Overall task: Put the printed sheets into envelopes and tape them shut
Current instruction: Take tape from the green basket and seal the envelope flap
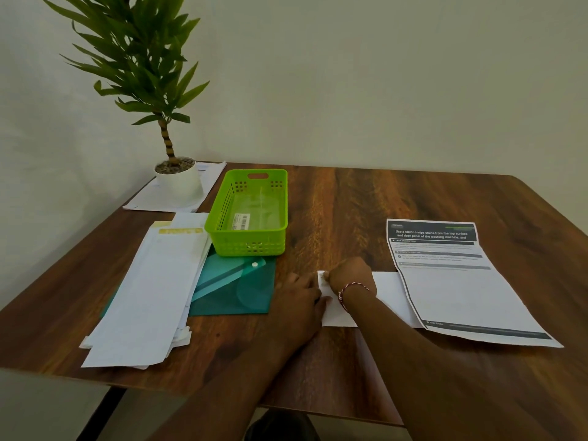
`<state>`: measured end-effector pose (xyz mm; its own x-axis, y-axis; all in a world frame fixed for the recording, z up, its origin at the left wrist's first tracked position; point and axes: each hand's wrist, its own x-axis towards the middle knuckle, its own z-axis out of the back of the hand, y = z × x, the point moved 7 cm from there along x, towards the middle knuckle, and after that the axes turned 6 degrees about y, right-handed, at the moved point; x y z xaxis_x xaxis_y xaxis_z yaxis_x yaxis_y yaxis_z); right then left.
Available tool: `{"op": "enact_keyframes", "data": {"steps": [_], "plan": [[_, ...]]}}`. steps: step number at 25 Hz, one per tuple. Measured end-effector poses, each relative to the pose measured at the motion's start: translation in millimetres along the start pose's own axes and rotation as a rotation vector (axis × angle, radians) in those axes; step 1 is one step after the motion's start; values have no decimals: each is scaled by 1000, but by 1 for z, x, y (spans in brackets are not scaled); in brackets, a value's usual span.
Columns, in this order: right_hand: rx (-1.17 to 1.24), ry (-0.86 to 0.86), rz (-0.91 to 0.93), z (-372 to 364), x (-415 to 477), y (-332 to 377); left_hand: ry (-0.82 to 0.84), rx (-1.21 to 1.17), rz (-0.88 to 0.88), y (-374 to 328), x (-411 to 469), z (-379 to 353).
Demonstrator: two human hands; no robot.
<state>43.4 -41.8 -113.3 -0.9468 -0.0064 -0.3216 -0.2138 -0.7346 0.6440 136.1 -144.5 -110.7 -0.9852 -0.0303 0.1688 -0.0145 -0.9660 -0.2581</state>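
Note:
A white envelope lies flat on the wooden table in front of me. Its right end is hidden under a printed sheet with a dark header. My right hand, with a red and white thread at the wrist, presses its closed fingers on the envelope's left end. My left hand rests flat at the envelope's left edge, thumb touching the paper. Whether tape lies under my fingers is hidden. A stack of white envelopes lies at the left of the table.
A green plastic basket stands behind a teal snap folder. A potted plant stands on papers at the far left corner. The table's front edge is close to me.

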Motion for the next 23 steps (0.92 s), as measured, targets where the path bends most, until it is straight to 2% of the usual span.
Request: {"op": "enact_keyframes", "data": {"steps": [16,23], "plan": [[96,7,-16,-2,-5,2,-23,70,-68,-7,-1,1],[55,-17,-12,-2,-6,2,-27,79,-72,-6,-1,-1]]}}
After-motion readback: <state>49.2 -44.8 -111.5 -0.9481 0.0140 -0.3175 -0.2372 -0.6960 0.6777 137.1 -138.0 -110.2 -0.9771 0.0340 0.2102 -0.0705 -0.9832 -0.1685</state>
